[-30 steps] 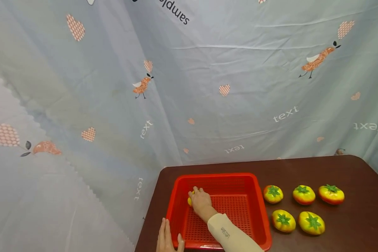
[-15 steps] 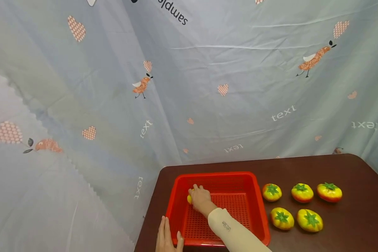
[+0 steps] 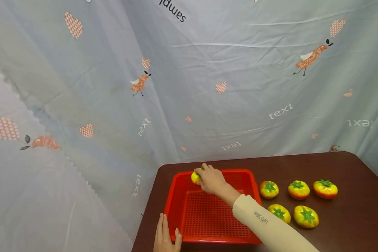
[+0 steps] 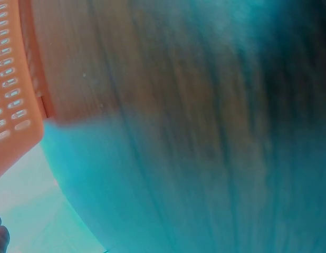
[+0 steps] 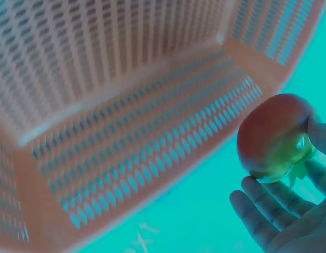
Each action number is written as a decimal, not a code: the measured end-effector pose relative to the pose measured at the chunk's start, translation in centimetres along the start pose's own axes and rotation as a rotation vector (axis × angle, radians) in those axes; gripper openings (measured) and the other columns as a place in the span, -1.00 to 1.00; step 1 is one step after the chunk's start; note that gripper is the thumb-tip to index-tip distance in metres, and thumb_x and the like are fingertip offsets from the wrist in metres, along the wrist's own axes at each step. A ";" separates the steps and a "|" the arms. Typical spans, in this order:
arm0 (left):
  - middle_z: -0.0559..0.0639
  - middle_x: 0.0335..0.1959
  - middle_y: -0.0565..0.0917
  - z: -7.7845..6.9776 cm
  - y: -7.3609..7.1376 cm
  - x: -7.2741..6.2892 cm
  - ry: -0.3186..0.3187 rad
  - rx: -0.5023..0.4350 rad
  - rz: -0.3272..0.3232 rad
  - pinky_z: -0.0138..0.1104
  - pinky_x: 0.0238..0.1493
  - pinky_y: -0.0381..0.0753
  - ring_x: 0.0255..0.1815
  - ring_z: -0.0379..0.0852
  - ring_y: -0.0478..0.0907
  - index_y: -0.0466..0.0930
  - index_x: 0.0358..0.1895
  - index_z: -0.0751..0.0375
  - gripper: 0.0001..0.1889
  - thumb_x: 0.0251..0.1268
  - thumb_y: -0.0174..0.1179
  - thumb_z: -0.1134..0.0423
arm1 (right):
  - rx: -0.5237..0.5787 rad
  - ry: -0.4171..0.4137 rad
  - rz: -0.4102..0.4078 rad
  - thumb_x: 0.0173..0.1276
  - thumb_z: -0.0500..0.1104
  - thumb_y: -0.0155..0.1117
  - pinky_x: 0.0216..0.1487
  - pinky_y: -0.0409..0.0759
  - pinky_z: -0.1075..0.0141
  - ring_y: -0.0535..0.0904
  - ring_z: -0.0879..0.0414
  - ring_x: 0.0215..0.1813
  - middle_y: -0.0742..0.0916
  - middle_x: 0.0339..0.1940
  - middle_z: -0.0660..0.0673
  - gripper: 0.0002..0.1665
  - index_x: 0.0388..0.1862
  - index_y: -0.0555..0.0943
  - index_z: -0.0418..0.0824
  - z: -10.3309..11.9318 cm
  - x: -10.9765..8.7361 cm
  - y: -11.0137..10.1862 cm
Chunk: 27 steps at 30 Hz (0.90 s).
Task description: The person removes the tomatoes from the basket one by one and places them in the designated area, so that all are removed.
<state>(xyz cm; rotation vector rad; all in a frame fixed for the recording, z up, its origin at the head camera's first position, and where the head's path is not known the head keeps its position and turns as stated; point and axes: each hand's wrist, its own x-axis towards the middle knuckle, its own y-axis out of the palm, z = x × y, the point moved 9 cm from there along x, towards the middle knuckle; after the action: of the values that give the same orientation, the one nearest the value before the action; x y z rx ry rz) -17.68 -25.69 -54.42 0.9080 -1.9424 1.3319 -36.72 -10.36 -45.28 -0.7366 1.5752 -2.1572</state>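
My right hand point(image 3: 212, 180) holds a yellow-and-red tomato point(image 3: 196, 177) with a green leafy top, over the back left of the red plastic basket point(image 3: 255, 182). In the right wrist view the tomato point(image 5: 276, 137) sits between thumb and fingers, outside the line of the basket's rim. My left hand point(image 3: 167, 234) rests at the basket's front left corner, its fingers straight along the left side. In the left wrist view, just its fingertips point(image 4: 0, 234) show, below the basket's slotted wall point(image 4: 10, 95). The visible basket floor point(image 3: 214, 213) is a bare grid.
Right of the basket lie several more tomatoes, such as this one point(image 3: 306, 216) in front and this one point(image 3: 325, 189) at the back. The right forearm partly covers one tomato point(image 3: 279, 212). A dark brown table point(image 3: 349, 217) carries everything, with a printed curtain point(image 3: 239, 105) behind.
The right hand has lifted the tomato from inside the basket, up and toward its back rim. The left hand stays at the basket's corner.
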 end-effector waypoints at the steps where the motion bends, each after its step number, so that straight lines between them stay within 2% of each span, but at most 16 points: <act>1: 0.41 0.18 0.52 0.0 0.0 0.0 -0.001 0.003 0.001 0.14 -0.32 0.60 -0.08 0.32 0.59 0.44 0.26 0.51 -0.29 -0.09 0.23 0.28 | -0.001 -0.008 -0.020 0.32 0.05 0.33 -0.16 0.63 0.20 0.56 0.01 -0.03 0.58 0.08 -0.10 -0.42 0.31 0.52 -0.01 -0.2 -0.2 -0.9; 8: 0.38 0.18 0.54 0.2 -0.2 0.1 -0.017 0.034 -0.002 0.11 -0.34 0.61 -0.10 0.31 0.60 0.47 0.24 0.50 -0.28 -0.13 0.22 0.24 | 0.007 -0.052 -0.138 0.33 0.02 0.33 -0.14 0.64 0.16 0.58 -0.03 0.03 0.60 0.12 -0.13 -0.40 0.34 0.49 -0.03 -1.7 -2.2 -5.8; 15: 0.38 0.18 0.54 0.4 0.0 0.0 -0.043 0.050 0.024 0.11 -0.29 0.61 -0.08 0.31 0.60 0.47 0.23 0.50 -0.27 -0.15 0.26 0.25 | -0.007 -0.028 -0.269 0.30 0.00 0.37 -0.14 0.64 0.09 0.58 -0.10 0.13 0.59 0.20 -0.18 -0.36 0.35 0.48 -0.04 -5.0 -5.3 -10.4; 22: 0.38 0.18 0.53 0.5 0.0 -0.1 -0.061 0.049 0.035 0.12 -0.30 0.61 -0.10 0.32 0.60 0.46 0.24 0.50 -0.28 -0.13 0.27 0.25 | 0.024 0.050 -0.362 0.31 -0.04 0.36 -0.25 0.63 0.02 0.57 -0.14 0.07 0.57 0.20 -0.23 -0.36 0.35 0.47 -0.08 -10.6 -9.4 -15.0; 27: 0.39 0.19 0.53 0.2 0.1 0.1 -0.048 0.036 0.026 0.12 -0.30 0.61 -0.09 0.33 0.60 0.46 0.24 0.50 -0.28 -0.13 0.27 0.26 | -0.002 0.130 -0.397 0.29 -0.09 0.36 -0.37 0.59 -0.03 0.55 -0.21 0.02 0.54 0.20 -0.28 -0.35 0.35 0.44 -0.12 -15.5 -13.7 -17.4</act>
<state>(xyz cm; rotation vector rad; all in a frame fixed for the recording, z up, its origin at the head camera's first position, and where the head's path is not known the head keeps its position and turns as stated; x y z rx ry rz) -17.82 -25.87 -54.43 0.9436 -1.9787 1.3756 -35.09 14.63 -35.13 -0.9981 1.6022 -2.5283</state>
